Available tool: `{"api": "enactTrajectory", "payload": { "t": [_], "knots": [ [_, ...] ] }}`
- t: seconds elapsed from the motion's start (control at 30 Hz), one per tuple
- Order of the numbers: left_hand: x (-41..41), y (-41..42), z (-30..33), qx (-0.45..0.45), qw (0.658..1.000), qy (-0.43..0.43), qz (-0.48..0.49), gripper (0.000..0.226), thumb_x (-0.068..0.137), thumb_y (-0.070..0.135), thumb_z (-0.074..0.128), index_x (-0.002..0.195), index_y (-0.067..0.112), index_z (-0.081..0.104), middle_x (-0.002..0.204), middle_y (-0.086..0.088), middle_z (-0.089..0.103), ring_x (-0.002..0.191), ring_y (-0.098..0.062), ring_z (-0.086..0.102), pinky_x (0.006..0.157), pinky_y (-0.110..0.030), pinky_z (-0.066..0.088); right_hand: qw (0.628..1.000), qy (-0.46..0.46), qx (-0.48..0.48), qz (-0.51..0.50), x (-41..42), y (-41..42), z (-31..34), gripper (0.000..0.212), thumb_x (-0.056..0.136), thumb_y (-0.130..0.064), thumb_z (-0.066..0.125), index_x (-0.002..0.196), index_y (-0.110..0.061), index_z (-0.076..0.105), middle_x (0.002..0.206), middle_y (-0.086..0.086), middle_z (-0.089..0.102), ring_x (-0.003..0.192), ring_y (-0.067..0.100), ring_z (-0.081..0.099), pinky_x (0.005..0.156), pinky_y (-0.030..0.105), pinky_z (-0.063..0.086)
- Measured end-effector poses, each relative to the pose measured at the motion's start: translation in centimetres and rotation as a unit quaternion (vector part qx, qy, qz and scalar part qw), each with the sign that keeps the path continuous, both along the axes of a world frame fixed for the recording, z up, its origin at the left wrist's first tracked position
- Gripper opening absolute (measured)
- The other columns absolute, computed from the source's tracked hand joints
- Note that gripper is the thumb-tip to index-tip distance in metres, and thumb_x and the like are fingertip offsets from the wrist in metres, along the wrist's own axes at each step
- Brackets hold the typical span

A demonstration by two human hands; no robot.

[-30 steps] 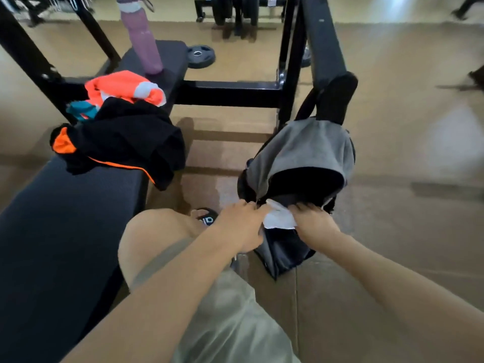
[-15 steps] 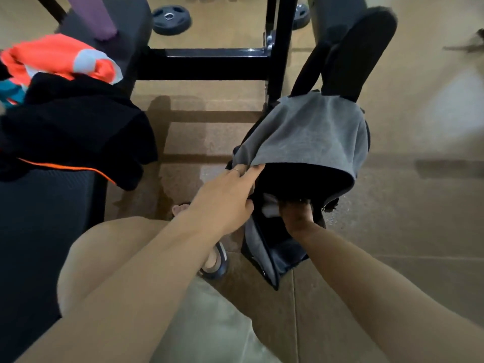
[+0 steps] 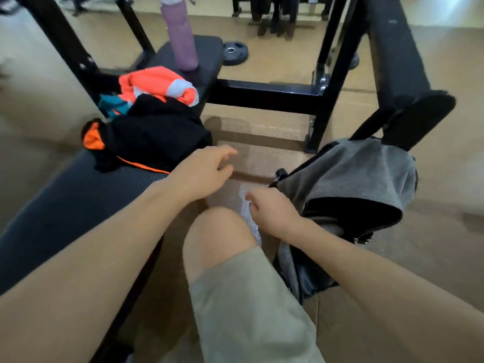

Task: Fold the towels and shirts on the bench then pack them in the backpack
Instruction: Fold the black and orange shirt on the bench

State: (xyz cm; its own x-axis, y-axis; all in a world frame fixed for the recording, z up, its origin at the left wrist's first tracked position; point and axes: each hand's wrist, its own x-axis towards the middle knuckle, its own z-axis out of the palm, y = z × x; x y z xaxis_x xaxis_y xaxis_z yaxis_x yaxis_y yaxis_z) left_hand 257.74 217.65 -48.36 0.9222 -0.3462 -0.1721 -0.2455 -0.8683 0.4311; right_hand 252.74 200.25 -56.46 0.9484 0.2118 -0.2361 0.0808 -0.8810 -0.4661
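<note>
bench: black-and-orange shirt heaped on it, orange garment behind | left hand: empty, fingers loosely spread, just right of shirt | right hand: loosely curled, holds nothing, at mouth of backpack, right of bench

Black padded bench: bears a heap of black, orange and teal garments and an upright purple bottle. Tan floor: bears a grey backpack and a weight plate.
</note>
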Motion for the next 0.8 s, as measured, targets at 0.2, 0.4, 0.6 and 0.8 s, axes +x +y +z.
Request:
{"api": "enactTrajectory", "payload": {
  "t": [0.2,0.4,0.6,0.8],
  "knots": [
    [1.1,9.4,-2.2,0.025,0.988,0.006,0.153,0.050,0.102,0.028,0.052,0.150,0.021,0.043,0.135,-0.013,0.058,0.113,-0.029,0.061,0.091,-0.037,0.048,0.986,-0.022,0.164,-0.011,9.2,8.0,2.5,0.045,0.094,-0.020,0.062,0.137,-0.015,0.051,0.120,0.006,0.062,0.108,0.021,0.060,0.093,0.034,0.049],
    [1.2,15.1,-5.1,0.021,0.977,0.054,0.206,0.069,0.098,0.027,0.060,0.158,0.022,0.027,0.147,-0.015,0.044,0.133,-0.033,0.047,0.108,-0.042,0.041,0.996,-0.022,0.041,0.080,16.0,16.0,1.6,0.084,0.088,-0.049,0.067,0.156,-0.021,0.024,0.153,0.015,0.031,0.133,0.037,0.045,0.102,0.043,0.046],
    [1.4,16.9,-6.0,-0.063,0.965,0.081,0.242,0.081,0.096,0.028,0.064,0.161,0.023,0.016,0.157,-0.010,0.037,0.139,-0.028,0.043,0.101,-0.032,0.038,0.993,-0.088,-0.020,0.075,18.1,18.8,0.6,0.031,0.095,-0.015,0.053,0.124,-0.007,0.045,0.121,0.019,0.053,0.109,0.043,0.055,0.073,0.038,0.037],
    [0.5,17.2,-4.3,-0.387,0.803,0.158,0.425,0.072,0.098,0.042,0.059,0.158,0.027,0.023,0.140,0.001,0.054,0.121,-0.020,0.055,0.105,-0.036,0.042,0.979,-0.057,0.068,0.184,14.1,20.7,2.9,0.023,0.085,-0.009,0.052,0.106,-0.012,0.059,0.112,0.012,0.067,0.107,0.034,0.060,0.088,0.044,0.049]
  ]
}}
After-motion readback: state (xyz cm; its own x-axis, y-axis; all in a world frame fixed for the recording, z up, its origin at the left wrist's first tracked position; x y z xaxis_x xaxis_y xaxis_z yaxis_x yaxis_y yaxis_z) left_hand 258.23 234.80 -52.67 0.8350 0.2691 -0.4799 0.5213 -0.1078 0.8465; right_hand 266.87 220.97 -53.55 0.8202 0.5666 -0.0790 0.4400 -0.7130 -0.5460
